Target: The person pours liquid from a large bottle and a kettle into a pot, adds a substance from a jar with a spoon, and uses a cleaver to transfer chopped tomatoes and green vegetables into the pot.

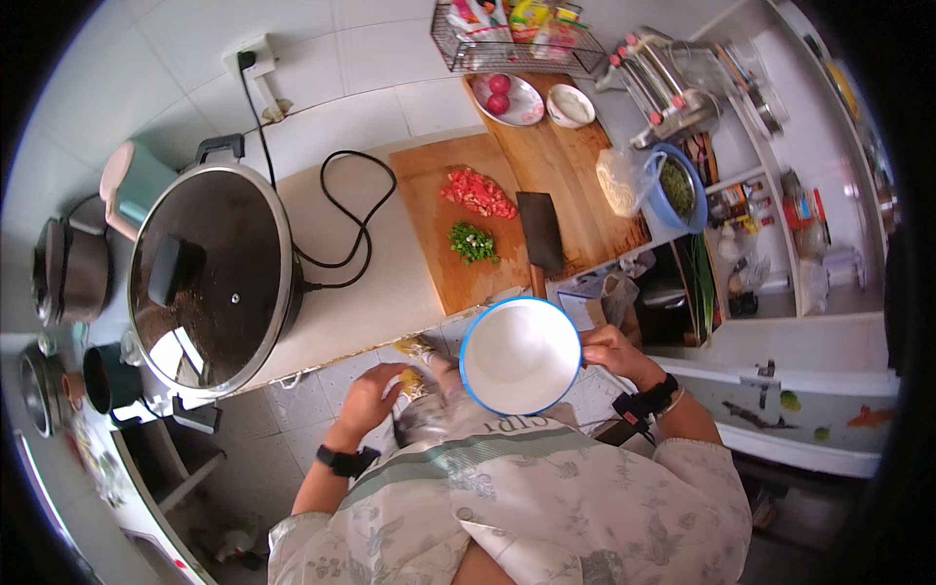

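Note:
My right hand grips the right side of a white enamel basin with a blue rim, held in front of my body; its inside looks bare. My left hand hangs over the floor, holding nothing, fingers loosely curled with a gap at the thumb. Beyond the basin, a wooden cutting board bears chopped tomato and chopped green onion. A cleaver lies at the board's right edge, its handle pointing towards me.
A lidded electric pan stands left, its black cord looped on the counter. A second board carries a plate, a small bowl and bagged noodles. Right are a blue basin and a pasta machine.

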A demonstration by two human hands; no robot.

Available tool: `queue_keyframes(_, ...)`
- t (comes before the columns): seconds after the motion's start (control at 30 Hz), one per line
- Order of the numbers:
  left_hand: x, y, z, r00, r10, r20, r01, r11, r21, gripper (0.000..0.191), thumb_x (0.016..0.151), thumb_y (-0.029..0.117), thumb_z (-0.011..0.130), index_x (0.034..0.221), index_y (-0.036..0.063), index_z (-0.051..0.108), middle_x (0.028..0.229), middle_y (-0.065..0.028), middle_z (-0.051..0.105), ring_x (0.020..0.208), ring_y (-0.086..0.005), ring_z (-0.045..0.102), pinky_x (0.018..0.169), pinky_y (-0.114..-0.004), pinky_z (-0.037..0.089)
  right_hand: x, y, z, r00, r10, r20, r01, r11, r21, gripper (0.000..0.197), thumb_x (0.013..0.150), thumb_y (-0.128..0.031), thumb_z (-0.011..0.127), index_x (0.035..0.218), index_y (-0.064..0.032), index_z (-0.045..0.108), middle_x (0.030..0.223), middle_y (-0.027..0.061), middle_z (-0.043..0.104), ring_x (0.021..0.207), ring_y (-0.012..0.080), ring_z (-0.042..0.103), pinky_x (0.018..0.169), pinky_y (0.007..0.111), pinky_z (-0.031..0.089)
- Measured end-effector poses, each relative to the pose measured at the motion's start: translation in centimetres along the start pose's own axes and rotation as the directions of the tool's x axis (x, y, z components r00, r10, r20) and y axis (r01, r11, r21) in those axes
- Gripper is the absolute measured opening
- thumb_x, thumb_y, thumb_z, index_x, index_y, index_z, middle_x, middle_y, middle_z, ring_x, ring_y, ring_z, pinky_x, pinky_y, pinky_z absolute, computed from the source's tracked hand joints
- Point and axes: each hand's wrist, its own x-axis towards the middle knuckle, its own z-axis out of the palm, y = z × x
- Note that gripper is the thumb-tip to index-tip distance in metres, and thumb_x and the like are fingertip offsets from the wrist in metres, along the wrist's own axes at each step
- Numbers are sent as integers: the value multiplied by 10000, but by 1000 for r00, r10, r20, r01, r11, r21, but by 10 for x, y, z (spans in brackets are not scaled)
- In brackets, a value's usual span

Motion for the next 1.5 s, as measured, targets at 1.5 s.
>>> queue_keyframes(1.5, -390, 71, -42, 410, -387, -826, 701, 713, 14, 683, 709, -48, 557, 1344, 123, 372, 1260, -116, 497, 1184, -310, 435, 981, -428, 346, 139, -33, 432, 315, 69, 947, 210, 967, -141, 326, 887, -191, 503, 620, -4, 508, 604, -23, 459, 591, 68, 418, 558, 229, 351)
